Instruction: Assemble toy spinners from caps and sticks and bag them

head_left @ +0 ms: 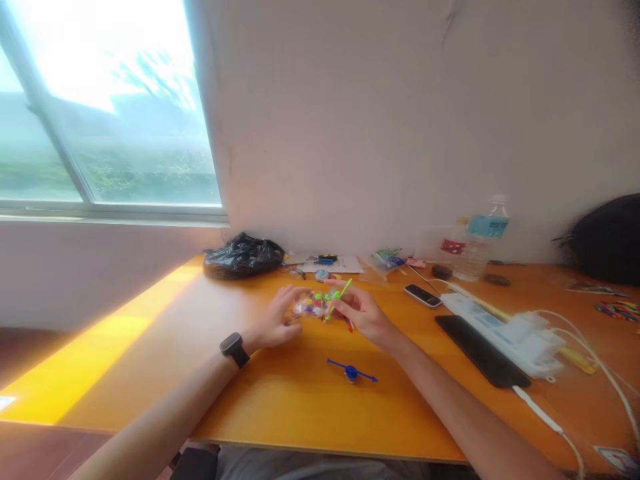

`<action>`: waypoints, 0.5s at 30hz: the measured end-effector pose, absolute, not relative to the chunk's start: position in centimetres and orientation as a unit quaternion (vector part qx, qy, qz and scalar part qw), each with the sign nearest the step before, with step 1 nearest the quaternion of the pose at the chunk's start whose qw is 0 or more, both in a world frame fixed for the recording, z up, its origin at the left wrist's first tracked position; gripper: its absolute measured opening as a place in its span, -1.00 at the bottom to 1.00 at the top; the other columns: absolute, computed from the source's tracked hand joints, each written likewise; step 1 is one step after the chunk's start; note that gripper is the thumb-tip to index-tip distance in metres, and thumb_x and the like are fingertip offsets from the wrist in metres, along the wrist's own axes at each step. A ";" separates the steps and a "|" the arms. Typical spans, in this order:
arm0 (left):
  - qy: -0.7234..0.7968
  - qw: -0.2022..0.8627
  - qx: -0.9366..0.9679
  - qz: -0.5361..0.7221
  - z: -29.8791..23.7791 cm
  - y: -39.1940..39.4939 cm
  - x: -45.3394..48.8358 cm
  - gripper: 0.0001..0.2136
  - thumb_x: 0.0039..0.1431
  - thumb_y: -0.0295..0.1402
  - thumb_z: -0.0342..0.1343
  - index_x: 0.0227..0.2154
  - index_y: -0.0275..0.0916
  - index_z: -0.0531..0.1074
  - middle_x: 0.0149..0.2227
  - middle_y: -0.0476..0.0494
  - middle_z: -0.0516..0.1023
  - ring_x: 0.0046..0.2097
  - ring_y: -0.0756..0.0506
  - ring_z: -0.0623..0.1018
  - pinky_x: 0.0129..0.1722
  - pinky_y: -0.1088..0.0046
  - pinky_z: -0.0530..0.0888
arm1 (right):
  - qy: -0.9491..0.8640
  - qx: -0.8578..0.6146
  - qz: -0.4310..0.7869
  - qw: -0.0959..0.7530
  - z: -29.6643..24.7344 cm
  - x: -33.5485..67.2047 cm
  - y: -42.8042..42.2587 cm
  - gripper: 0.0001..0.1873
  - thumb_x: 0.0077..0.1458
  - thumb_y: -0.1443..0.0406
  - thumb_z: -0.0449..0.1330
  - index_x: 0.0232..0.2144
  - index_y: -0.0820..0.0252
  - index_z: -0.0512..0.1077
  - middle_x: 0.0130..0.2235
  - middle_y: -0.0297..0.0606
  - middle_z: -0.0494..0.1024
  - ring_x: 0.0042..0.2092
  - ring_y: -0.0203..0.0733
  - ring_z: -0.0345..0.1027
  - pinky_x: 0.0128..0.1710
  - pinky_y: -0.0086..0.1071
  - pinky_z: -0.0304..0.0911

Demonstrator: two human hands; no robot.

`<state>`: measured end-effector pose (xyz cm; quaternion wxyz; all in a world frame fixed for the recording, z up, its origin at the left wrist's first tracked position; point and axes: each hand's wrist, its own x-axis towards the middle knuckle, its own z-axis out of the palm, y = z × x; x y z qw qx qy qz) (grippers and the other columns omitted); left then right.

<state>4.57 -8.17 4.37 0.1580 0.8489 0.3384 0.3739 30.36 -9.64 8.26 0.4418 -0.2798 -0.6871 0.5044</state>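
My right hand (364, 313) pinches a thin bright green plastic stick (345, 291) between thumb and fingers, held at a slant above a small pile of coloured plastic pieces (314, 305). The pile has red, yellow, blue, green and clear parts, and some of it lies behind the right fingers. On the pile's left side is my left hand (280, 319), thumb and fingers apart, with nothing visible in it. Nearer the front edge, a blue plastic arrow (351, 373) with a round middle rests on the table (280, 407).
A black plastic bag (244, 256) sits at the back left, beside papers (345, 265) and small packets. To the right are a small phone-like device (423, 295), a black phone (481, 350), a white power strip (500, 330) with cables, and clear bottles (473, 257).
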 end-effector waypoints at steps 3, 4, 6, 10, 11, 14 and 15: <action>0.342 0.154 0.850 0.371 4.3 -8.2 4.5 -0.30 -0.02 -0.49 0.08 0.27 -0.11 0.25 0.09 -0.20 0.39 0.12 -0.30 0.38 0.19 0.07 0.36 | -0.677 -0.291 0.490 0.467 7.6 30.5 -9.1 -0.45 0.30 0.01 0.26 0.22 0.02 0.28 -0.41 -0.41 0.45 -0.38 -0.26 0.38 -0.55 -0.49 0.24; 0.342 0.154 0.849 0.371 4.3 -8.2 4.5 -0.30 -0.03 -0.49 0.08 0.27 -0.10 0.24 0.10 -0.20 0.39 0.12 -0.30 0.38 0.19 0.07 0.35 | -0.673 -0.299 0.481 0.476 7.4 30.6 -8.9 -0.48 0.29 0.01 0.27 0.18 0.00 0.29 -0.42 -0.43 0.42 -0.41 -0.28 0.34 -0.58 -0.50 0.21; 0.341 0.154 0.849 0.373 4.3 -8.2 4.5 -0.29 -0.03 -0.50 0.08 0.27 -0.10 0.24 0.10 -0.20 0.39 0.12 -0.29 0.37 0.19 0.07 0.35 | -0.672 -0.318 0.454 0.492 7.1 30.8 -8.6 -0.59 0.24 0.00 0.31 0.00 0.04 0.38 -0.45 -0.44 0.39 -0.46 -0.28 0.28 -0.64 -0.50 0.17; 0.337 0.153 0.851 0.373 4.4 -8.4 4.6 -0.28 -0.04 -0.50 0.08 0.27 -0.11 0.24 0.09 -0.20 0.38 0.12 -0.29 0.37 0.19 0.09 0.35 | -0.691 -0.355 0.385 0.499 7.3 31.1 -8.5 -0.66 0.26 -0.02 0.26 -0.21 0.12 0.48 -0.44 -0.35 0.42 -0.50 -0.26 0.28 -0.65 -0.44 0.18; 0.338 0.152 0.851 0.373 4.5 -8.5 4.6 -0.28 -0.05 -0.51 0.09 0.27 -0.11 0.24 0.09 -0.20 0.38 0.12 -0.28 0.37 0.19 0.10 0.35 | -0.697 -0.362 0.372 0.495 7.4 31.2 -8.6 -0.66 0.29 -0.02 0.23 -0.19 0.11 0.50 -0.43 -0.33 0.44 -0.49 -0.25 0.30 -0.63 -0.43 0.19; 0.340 0.148 0.851 0.372 4.7 -8.7 4.9 -0.26 -0.07 -0.52 0.08 0.27 -0.10 0.23 0.08 -0.18 0.38 0.11 -0.27 0.37 0.17 0.12 0.35 | -0.721 -0.368 0.329 0.486 7.6 31.2 -9.0 -0.70 0.35 0.03 0.16 -0.10 0.09 0.49 -0.39 -0.32 0.45 -0.46 -0.24 0.33 -0.57 -0.41 0.22; 0.339 0.146 0.852 0.372 4.8 -8.8 5.0 -0.26 -0.08 -0.52 0.08 0.27 -0.11 0.23 0.08 -0.18 0.38 0.10 -0.26 0.37 0.17 0.13 0.35 | -0.729 -0.366 0.315 0.486 7.7 31.2 -9.2 -0.72 0.36 0.05 0.15 -0.07 0.07 0.47 -0.39 -0.34 0.45 -0.46 -0.24 0.32 -0.54 -0.40 0.23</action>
